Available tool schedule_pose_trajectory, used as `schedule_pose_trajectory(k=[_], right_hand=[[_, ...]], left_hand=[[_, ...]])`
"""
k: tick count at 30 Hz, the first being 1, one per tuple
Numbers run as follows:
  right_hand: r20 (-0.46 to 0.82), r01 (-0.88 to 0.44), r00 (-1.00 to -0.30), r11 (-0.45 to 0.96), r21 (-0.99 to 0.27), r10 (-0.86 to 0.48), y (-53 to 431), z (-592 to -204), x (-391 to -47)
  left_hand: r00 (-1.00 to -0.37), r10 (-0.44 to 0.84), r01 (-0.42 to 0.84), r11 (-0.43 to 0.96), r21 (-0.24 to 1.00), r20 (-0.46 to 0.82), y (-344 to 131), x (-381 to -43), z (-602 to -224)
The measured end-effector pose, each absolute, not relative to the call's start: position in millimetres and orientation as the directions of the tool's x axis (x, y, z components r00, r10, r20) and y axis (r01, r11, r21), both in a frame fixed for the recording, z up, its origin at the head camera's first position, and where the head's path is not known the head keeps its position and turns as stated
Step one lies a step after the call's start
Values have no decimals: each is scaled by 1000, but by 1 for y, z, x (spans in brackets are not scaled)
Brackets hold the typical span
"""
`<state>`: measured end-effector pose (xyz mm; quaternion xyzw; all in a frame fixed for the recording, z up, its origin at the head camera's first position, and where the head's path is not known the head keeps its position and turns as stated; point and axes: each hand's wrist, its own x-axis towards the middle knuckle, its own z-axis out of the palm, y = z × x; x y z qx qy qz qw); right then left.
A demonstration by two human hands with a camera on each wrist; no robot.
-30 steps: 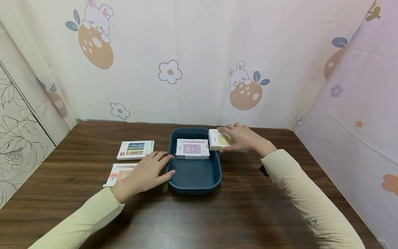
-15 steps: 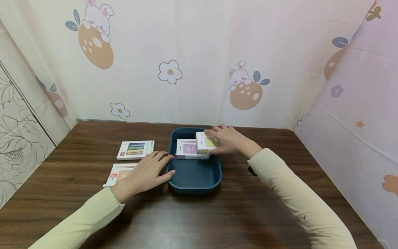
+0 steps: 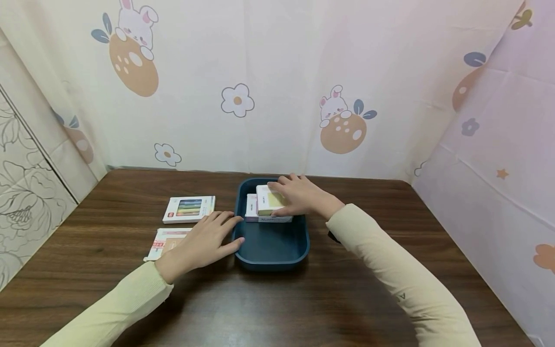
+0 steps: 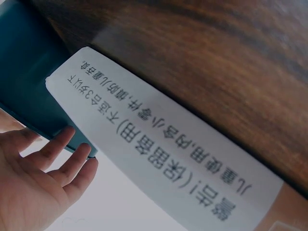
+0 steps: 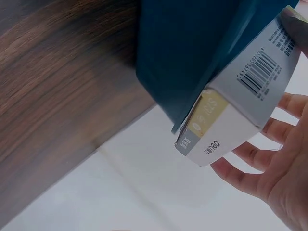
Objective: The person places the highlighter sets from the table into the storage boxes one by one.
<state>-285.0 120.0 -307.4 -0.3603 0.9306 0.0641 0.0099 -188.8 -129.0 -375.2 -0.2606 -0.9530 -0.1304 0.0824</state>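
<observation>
Looks homelike: bunny-print curtain point(image 3: 282, 53), wood-grain table point(image 3: 243, 308).

From where I stand, the head camera faces forward and down, across the wooden table point(image 3: 347, 299) to the far printed curtain point(image 3: 282, 53). The wrist cameras look, tilted and very near, past the left hand point(image 4: 41, 185) and right hand point(image 5: 288, 168). All share the blue tray point(image 3: 269, 248).
</observation>
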Motion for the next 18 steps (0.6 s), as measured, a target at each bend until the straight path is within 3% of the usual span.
schedule_pose_trajectory(k=[18], right_hand=[[-114,-668,-744,737,100,-659,91,-321,-299]], left_hand=[[-851,478,518,832,198,219,-129,-191,-377]])
